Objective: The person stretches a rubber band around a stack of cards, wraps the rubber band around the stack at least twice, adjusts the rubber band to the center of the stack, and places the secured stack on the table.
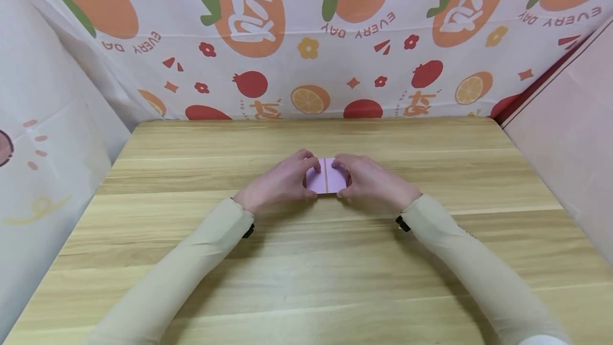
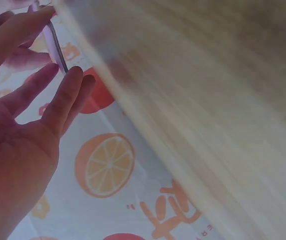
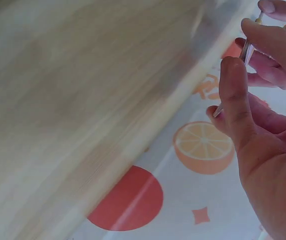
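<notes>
A small, thin lilac-pink rectangle with a tan line down its middle is held between both hands, over the far half of the table. My left hand grips its left side, thumb at the near corner and fingers curled over the far edge. On the opposite side, my right hand holds the right edge in the same way. Seen nearly edge-on in the left wrist view, the pink rectangle shows a dark rim by the fingertips. Its underside is hidden in the head view.
Under the hands lies a wood-grain table. A white curtain with fruit prints hangs along its far edge. Pale cloth walls stand to the left and right. Both forearms, in light sleeves, reach across the near half.
</notes>
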A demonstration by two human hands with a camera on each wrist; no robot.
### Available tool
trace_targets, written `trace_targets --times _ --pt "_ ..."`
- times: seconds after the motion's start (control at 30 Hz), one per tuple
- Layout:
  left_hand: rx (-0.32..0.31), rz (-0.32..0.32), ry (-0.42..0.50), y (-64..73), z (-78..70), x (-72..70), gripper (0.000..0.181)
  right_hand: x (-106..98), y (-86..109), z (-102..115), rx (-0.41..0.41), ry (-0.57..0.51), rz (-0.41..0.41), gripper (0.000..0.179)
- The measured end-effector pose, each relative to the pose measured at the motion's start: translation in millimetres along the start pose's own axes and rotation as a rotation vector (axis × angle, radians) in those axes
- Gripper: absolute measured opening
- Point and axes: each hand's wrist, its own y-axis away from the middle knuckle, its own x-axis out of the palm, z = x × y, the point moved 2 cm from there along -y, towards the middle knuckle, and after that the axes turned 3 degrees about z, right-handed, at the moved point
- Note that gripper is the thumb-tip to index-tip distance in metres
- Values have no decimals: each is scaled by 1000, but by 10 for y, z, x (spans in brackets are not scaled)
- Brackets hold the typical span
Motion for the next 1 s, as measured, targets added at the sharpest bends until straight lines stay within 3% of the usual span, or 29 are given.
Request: trace_targets --times 0.13,0.57,0.77,1.0 --pt "-21 34 4 -33 41 12 45 6 -69 -48 14 9 24 56" --pt "-16 61 -43 -145 183 63 46 38 -196 -188 2 61 51 62" --pt "-46 73 -69 -141 243 67 48 39 -229 -233 -30 43 67 61" --pt "-56 92 -30 -108 297 28 51 33 -241 -251 -56 35 79 62"
